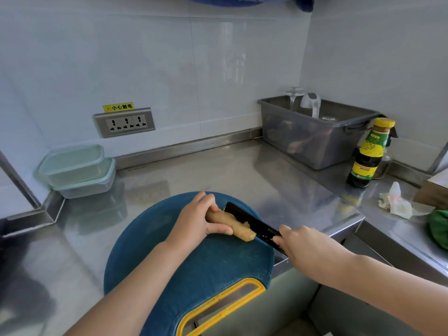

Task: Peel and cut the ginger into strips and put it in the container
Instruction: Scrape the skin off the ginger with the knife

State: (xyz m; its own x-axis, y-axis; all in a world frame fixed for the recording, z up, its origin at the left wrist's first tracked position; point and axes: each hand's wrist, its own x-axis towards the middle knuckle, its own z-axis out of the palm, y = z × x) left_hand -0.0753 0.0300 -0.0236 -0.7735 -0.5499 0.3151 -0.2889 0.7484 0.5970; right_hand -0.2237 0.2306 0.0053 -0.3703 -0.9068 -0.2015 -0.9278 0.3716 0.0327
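- Head view is looking down on a steel counter (218,170), where a person is working at a round blue cutting board (194,263) with a yellow-rimmed handle slot (218,307) at its near end.
- The left hand (197,220) is curling around the far end of the ginger (231,222), thumb on the near side, and is holding it down on the far half of the board.
- The ginger is lying on its side with its free end pointing right, and a pale scraped patch is showing on its upper side next to the blade.
- The right hand (303,243) is wrapping its fingers around the handle of a black knife (261,226).
- The blade is leaning along the far side of the ginger and touching it, with its tip pointing toward the back left.
- Two stacked containers (77,170), clear with pale green lids, are sitting in the back left corner, well apart from the board.
- A grey plastic bin (315,139) is standing at the back right against the wall, with an upturned glass (293,98) poking out of it.
- A dark sauce bottle (368,154) with a yellow cap is standing near the right end of the bin.
- A crumpled tissue (395,202) is lying on the right wing of the counter, near something green (438,229) that the frame edge is cutting off.
- A socket strip (124,122) is sitting in the wall tiles under a yellow warning sticker (118,107).
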